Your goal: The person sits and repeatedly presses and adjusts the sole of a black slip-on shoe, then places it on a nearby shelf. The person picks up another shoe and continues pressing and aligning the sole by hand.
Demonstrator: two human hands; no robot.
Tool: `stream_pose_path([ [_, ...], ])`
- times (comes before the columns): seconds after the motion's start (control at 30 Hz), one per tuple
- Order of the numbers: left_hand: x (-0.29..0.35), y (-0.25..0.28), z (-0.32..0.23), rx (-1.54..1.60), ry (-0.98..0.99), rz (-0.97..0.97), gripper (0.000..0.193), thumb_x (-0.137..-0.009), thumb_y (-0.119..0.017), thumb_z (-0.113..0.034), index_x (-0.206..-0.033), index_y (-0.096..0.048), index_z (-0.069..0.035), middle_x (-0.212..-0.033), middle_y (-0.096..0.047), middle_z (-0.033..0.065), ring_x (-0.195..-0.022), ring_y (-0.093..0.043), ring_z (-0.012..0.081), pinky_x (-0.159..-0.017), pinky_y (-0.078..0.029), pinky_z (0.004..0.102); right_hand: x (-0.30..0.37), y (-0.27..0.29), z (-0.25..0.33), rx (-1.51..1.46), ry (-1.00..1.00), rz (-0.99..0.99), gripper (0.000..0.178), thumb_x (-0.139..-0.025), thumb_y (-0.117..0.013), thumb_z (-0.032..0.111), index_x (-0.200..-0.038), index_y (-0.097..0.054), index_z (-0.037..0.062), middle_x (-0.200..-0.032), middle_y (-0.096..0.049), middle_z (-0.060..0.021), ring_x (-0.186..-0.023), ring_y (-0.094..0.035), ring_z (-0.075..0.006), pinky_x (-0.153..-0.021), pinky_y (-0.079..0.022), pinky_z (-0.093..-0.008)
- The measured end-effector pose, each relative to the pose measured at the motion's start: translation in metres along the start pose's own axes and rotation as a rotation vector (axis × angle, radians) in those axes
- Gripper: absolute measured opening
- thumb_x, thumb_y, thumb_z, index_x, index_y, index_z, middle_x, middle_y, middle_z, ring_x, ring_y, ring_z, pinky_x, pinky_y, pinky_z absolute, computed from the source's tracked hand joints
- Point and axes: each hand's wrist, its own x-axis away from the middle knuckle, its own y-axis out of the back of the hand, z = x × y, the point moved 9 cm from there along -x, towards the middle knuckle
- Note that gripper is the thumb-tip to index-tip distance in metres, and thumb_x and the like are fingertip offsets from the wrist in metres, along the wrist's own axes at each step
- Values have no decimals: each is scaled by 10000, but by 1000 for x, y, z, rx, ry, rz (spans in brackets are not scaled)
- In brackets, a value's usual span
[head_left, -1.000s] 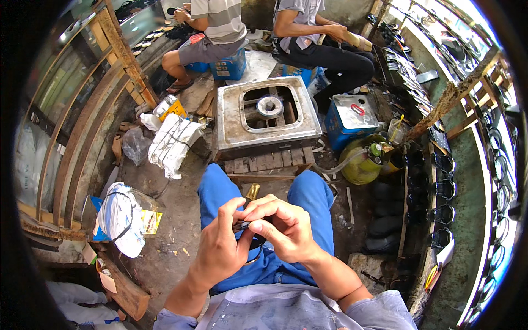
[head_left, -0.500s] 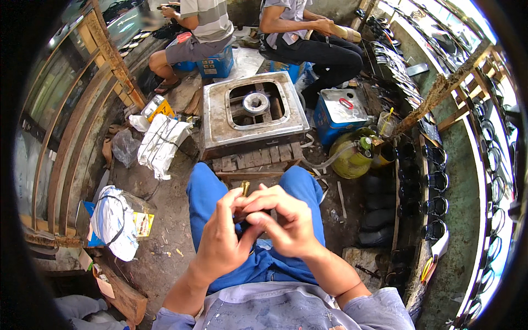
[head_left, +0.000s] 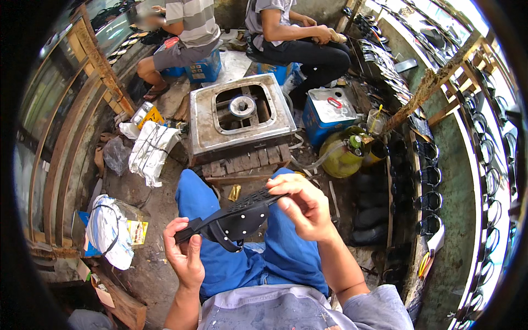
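A black sandal is stretched between my hands above my lap, tilted on its side. White studs dot its wide strap, and the textured sole faces up and away. My left hand pinches the narrower, lower end between thumb and fingers. At the other end, higher up, my right hand grips the sole's edge with its thumb below and fingers over the top.
Ahead of my knees stands a metal stove on a wooden slatted base. To its right are a green gas cylinder and a blue tin. Wrapped white bundles lie left. Two people sit beyond; sandals line the right-hand racks.
My hands have moved apart, the left one down and left, the right one slightly up and right. The sandal, earlier mostly hidden by my fingers, now shows between them. The view has shifted slightly.
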Motion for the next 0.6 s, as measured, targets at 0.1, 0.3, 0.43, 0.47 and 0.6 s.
stream_pose_path([
  [0.1, 0, -3, -4, -9, 16, 16, 418, -982, -759, -216, -1283, -530, -38, -1357, -513, 146, -1136, -546, 176, -987, -463, 304, -3, -3, 12, 178, 28, 101, 235, -922, -705, -28, -1153, -715, 15, -1228, -713, -149, -1138, -678, -293, -977, -536, -379],
  [0.3, 1, -14, -18, -99, -49, 65, 424, -981, -759, -205, -1282, -519, -28, -1337, -494, 134, -1113, -543, 168, -962, -474, 290, -2, 1, 18, 295, 50, 108, 206, -875, -722, -59, -1068, -738, 13, -1154, -732, -131, -1052, -710, -300, -900, -567, -369],
  [0.43, 8, -23, -14, -92, 0, 121, 385, -1008, -719, -212, -1283, -519, -31, -1336, -526, 136, -1155, -531, 184, -1037, -420, 318, 8, 11, 14, 278, 25, 66, 198, -866, -736, -65, -1050, -732, 7, -1108, -739, -141, -1028, -714, -291, -931, -566, -382],
  [0.47, 10, -27, -10, -62, 39, 141, 382, -1009, -717, -207, -1283, -519, -30, -1335, -527, 136, -1155, -532, 184, -1038, -419, 318, 11, 13, 10, 259, -12, 63, 201, -873, -733, -59, -1063, -727, 5, -1130, -729, -145, -1052, -706, -287, -950, -557, -381],
  [0.6, 11, -34, 1, -63, 75, 98, 426, -977, -769, -219, -1261, -527, -15, -1317, -514, 131, -1127, -548, 186, -972, -476, 306, 27, 22, -1, 15, -158, 14, 228, -912, -718, -16, -1139, -704, 9, -1243, -666, -164, -1183, -648, -263, -1040, -506, -390],
])
